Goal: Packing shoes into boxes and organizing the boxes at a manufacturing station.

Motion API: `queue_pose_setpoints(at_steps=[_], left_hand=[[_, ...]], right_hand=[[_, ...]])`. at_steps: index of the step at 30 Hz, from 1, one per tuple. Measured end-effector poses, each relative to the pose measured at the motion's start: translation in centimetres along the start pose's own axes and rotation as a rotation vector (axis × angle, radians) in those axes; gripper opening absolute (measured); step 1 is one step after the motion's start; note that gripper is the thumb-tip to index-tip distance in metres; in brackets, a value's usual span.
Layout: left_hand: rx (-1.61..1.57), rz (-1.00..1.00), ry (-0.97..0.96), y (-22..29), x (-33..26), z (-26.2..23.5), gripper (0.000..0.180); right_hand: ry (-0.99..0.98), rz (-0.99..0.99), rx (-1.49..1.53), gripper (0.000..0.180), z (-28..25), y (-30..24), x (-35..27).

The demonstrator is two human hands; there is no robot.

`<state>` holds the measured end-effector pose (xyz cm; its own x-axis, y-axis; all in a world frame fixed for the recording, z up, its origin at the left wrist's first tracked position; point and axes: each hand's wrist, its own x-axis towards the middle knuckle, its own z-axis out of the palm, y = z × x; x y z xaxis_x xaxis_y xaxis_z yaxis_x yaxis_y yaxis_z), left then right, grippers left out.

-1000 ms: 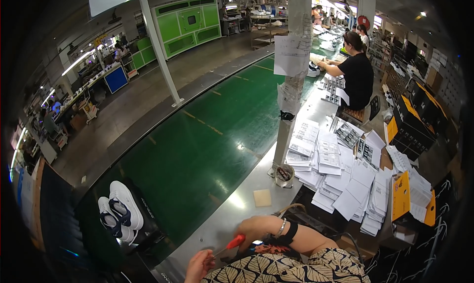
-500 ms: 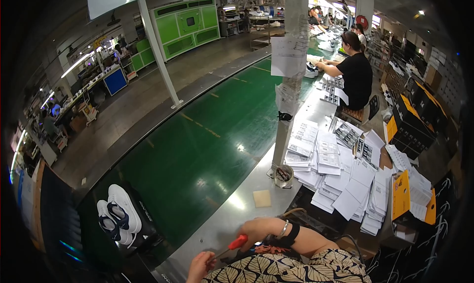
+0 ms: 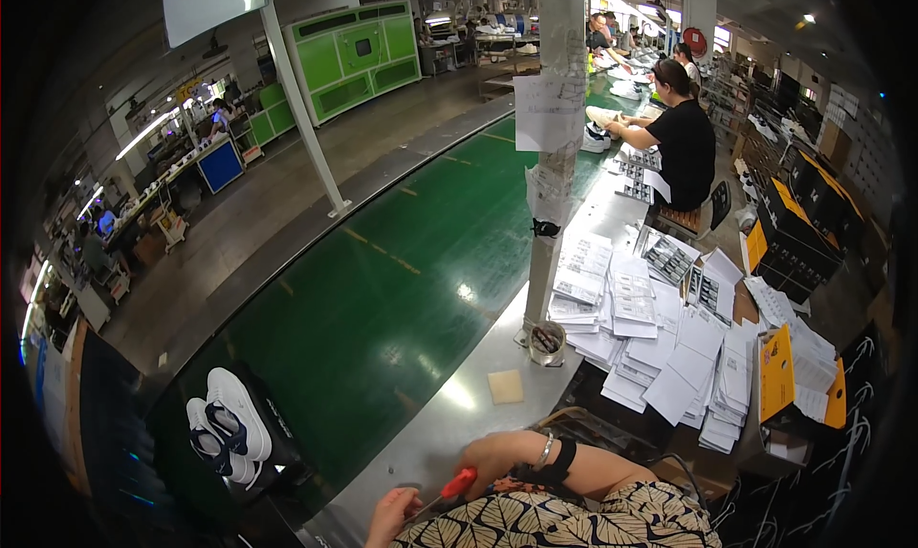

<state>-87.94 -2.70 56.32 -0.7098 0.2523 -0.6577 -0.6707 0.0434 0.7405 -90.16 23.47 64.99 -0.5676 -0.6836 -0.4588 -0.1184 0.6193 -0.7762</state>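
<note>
Low in the view, my left hand (image 3: 392, 513) is closed around the thin metal shaft of a red-handled tool (image 3: 459, 483), which looks like a screwdriver. Its red handle points up and right, against my right hand (image 3: 488, 457). That hand bends downward over the near edge of the metal table, and its fingers are hidden, so I cannot see whether they grip the handle. A pair of white shoes (image 3: 239, 416) with dark linings sits on a dark box at the left, on the green conveyor belt (image 3: 373, 299).
A beige square pad (image 3: 505, 387) lies on the metal table. Behind it, a cup of tools (image 3: 547, 343) stands by a post (image 3: 550, 204). Piles of white papers (image 3: 660, 347) and an orange box (image 3: 789, 376) are at the right. A co-worker (image 3: 681, 142) sits farther along, handling a shoe.
The view has shifted slightly, so the shoes sit a little lower. Both hands and the red-handled tool keep nearly the same position, with the handle slightly lower.
</note>
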Motion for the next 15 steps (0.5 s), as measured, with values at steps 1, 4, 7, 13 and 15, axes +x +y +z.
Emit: queue_pose_setpoints(at_steps=[1, 4, 7, 13, 15], left_hand=[[0.022, 0.010, 0.008, 0.0, 0.1, 0.0, 0.019], [0.016, -0.010, 0.010, -0.1, 0.0, 0.1, 0.020], [0.103, -0.037, 0.011, -0.4, 0.3, 0.0, 0.021], [0.124, -0.006, -0.022, -2.3, 1.3, -1.1, 0.021], [0.149, -0.002, -0.017, -2.3, 1.0, -0.7, 0.022]], right_hand=[[0.008, 0.005, -0.004, 0.038, 0.2, 0.1, 0.0], [0.024, 0.009, 0.006, 0.038, 0.5, 0.3, 0.3], [0.069, 0.023, 0.004, 0.038, 0.7, 1.1, 1.1], [0.256, 0.111, -0.013, 0.040, 1.3, 5.2, 3.8], [0.359, 0.110, 0.031, 0.041, 1.7, 8.2, 5.0]])
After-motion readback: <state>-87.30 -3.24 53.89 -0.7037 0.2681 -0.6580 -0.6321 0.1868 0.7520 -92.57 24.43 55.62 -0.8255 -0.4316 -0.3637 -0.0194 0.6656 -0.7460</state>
